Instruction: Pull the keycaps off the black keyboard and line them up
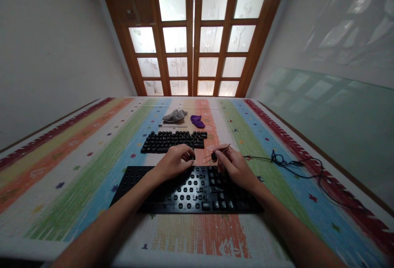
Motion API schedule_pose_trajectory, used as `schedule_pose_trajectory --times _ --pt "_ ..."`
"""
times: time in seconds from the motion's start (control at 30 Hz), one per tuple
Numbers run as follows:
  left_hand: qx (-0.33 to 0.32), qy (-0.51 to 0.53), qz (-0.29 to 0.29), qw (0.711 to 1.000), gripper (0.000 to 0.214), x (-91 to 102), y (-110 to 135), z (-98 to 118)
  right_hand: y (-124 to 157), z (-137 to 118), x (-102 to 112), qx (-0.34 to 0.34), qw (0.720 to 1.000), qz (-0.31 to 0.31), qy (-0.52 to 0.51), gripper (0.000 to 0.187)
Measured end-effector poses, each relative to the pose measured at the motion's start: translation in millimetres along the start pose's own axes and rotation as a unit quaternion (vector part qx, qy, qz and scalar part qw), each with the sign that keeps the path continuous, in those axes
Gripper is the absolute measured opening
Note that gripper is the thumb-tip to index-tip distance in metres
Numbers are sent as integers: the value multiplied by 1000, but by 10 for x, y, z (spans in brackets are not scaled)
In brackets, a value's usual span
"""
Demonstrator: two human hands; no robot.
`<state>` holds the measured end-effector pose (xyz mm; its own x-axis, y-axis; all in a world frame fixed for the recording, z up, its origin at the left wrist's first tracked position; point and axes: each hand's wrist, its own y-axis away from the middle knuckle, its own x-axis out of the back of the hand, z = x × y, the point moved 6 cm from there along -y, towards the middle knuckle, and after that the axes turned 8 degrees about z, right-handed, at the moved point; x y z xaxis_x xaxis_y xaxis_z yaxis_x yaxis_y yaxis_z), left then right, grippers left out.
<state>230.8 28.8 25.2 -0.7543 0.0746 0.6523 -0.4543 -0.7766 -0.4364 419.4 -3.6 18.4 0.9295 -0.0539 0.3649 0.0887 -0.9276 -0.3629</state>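
Observation:
A black keyboard frame lies in front of me with most keycaps off, its sockets showing. My left hand rests curled on its far edge, fingertips pinched on a small black keycap. Just to the right, my right hand grips a thin wire keycap puller with a black keycap in its prongs. Beyond the hands, the removed black keycaps are laid out in rows on the cloth.
A striped multicoloured cloth covers the table. A grey rag and a purple cloth lie at the far side. The keyboard's black cable trails off to the right. A wooden glazed door stands behind.

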Motion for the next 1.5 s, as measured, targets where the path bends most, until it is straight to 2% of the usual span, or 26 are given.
schedule_pose_trajectory --times 0.07,0.2,0.4,0.77,1.03,1.5 --pt "-7 -23 -19 1000 14 -90 -89 -73 -2 64 51 -9 1000 21 -7 31" --pt "-65 -101 -36 992 22 -271 -230 -150 9 110 109 -22 997 55 -44 34" --pt "-131 -169 -92 973 14 -467 -327 -223 29 74 104 -17 995 61 -71 36" --pt "-124 -186 -47 974 10 -434 -425 -332 59 61 127 -10 996 59 -59 35" --pt "-133 -209 -33 968 12 -430 -433 -310 61 71 128 -15 996 56 -62 37" --pt "-143 -215 -40 965 18 -449 -448 -264 68 26 120 -14 998 50 -43 39"
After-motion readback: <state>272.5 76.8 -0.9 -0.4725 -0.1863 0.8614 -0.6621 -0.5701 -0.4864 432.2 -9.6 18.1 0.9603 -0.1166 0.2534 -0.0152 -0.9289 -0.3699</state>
